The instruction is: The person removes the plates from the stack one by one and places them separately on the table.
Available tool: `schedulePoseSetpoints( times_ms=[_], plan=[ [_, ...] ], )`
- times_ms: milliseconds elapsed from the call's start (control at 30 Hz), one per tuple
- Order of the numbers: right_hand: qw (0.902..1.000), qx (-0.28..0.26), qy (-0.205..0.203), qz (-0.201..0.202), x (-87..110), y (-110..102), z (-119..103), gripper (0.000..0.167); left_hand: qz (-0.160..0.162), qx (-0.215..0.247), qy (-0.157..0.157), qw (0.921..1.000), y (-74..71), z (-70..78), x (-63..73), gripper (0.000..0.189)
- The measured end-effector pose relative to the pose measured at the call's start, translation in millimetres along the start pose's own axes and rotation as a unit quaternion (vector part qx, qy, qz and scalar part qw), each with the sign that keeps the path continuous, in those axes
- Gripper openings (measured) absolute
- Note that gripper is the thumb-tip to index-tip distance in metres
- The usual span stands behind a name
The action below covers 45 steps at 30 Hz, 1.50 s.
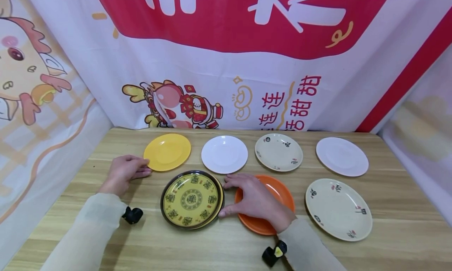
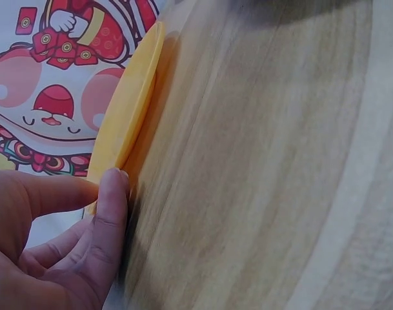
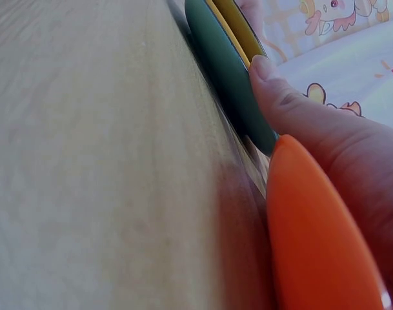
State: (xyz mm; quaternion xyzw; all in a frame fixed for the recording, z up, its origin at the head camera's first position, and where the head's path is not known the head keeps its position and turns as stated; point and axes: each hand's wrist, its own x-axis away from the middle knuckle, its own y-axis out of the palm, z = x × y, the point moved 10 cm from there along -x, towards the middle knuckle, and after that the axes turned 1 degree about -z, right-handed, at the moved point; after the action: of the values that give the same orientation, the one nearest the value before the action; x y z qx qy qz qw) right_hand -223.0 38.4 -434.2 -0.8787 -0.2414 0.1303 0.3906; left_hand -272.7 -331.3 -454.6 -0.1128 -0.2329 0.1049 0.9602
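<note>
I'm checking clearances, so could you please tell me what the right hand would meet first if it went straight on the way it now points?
The right hand would most likely meet the stacked dark-rimmed plates first; its thumb seems to touch their edge, though depth is hard to judge.

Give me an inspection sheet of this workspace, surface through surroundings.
Surface: wood-grain tabletop
Job's things: yellow plate, dark-rimmed plate stack, orange plate, two white plates, two cream patterned plates
Clutter: nothing seen
Hands: left hand pinches the yellow plate's rim; right hand is over the orange plate, thumb at the stack's edge; black device beside each wrist
Cables: nothing seen
Surroundings: printed cloth behind and at the left
</note>
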Motion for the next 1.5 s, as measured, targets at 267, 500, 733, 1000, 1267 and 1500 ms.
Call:
schedulePoseSetpoints(
  times_ms=[267, 500, 733, 1000, 1267, 1500],
  plan=[
    [1.0, 0.006, -0.002, -0.002, 0.1, 0, 0, 0.072, 0.004, 0.022, -0.017, 0.9996, -1.7, -1.3, 3.4, 0.025],
    [0.9999, 0.012, 0.0, -0.005, -0.3, 1, 1, 0.072, -0.035, 0.06, -0.01, 0.9975, -1.1, -4.0, 6.1, 0.042],
    [0.9999, 0.01, -0.005, 0.001, -0.2, 0, 2, 0.071, -0.071, 0.066, 0.007, 0.9952, -1.7, -9.7, 15.3, 0.054],
    [0.9998, 0.012, -0.014, 0.002, -0.5, 0, 1, 0.07, -0.093, 0.036, 0.03, 0.9946, 6.4, -14.7, 33.5, 0.058],
    [0.9998, 0.018, -0.014, 0.001, -0.7, 2, 0, 0.069, -0.121, -0.004, 0.059, 0.9909, 23.0, -20.2, 49.0, 0.056],
    [0.9997, 0.013, -0.019, 0.005, 0.3, 1, -1, 0.069, -0.13, -0.013, 0.066, 0.9893, 27.5, -24.0, 55.2, 0.056]
  ],
)
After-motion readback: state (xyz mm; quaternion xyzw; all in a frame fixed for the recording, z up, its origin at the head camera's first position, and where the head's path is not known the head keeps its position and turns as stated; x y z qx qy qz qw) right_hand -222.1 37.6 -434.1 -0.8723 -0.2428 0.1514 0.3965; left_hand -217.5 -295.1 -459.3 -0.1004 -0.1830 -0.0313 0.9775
